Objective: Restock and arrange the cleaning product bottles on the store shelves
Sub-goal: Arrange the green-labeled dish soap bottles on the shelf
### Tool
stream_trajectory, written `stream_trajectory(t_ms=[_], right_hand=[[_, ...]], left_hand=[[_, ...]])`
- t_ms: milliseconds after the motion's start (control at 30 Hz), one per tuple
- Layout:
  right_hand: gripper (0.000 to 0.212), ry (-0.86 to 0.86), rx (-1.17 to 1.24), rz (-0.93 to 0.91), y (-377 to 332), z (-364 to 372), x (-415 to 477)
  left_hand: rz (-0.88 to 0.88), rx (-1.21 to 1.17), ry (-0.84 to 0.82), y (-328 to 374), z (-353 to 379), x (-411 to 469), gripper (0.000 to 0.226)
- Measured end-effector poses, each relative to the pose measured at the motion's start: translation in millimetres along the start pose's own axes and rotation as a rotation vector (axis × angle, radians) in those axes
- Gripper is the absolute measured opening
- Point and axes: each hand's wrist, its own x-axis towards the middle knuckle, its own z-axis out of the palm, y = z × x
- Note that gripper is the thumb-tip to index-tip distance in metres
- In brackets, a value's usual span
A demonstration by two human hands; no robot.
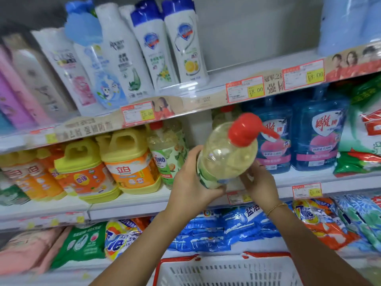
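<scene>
A clear bottle of pale yellow liquid with a red pump cap (224, 155) is tilted toward me in front of the middle shelf (132, 205). My left hand (191, 180) grips its lower body from the left. My right hand (259, 182) holds its base from the right, fingers curled under it. Behind it on the shelf stands a matching bottle with a green label (167, 155) and another red-capped one (224, 114), mostly hidden. A gap in the row lies just behind the held bottle.
Yellow-capped orange jugs (127, 162) fill the shelf's left, blue jugs (317, 137) its right. White shampoo bottles (185, 44) stand on the upper shelf. Detergent bags (226, 226) lie below. A white basket with a red rim (226, 271) sits under my arms.
</scene>
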Motion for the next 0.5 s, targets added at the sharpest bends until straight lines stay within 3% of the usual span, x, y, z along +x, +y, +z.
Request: stream_trajectory(t_ms=[167,267,400,500], right_hand=[[0.018,-0.263,0.656,0.200,-74.1,-36.6,-2.8],[0.052,-0.341,0.953,0.256,-102.6,-43.9,-29.8],[0.093,-0.355,1.090,0.163,-124.9,-57.2,-54.8],[0.097,-0.348,1.110,0.112,-139.0,-67.3,-57.5]], left_hand=[[-0.088,-0.250,0.084,28.5,-39.2,-5.6,0.077],[-0.109,-0.387,0.050,39.3,-58.3,-5.8,0.071],[-0.094,-0.456,0.033,41.1,-66.8,-7.6,0.064],[-0.071,-0.427,0.037,42.0,-71.4,-12.3,0.062]])
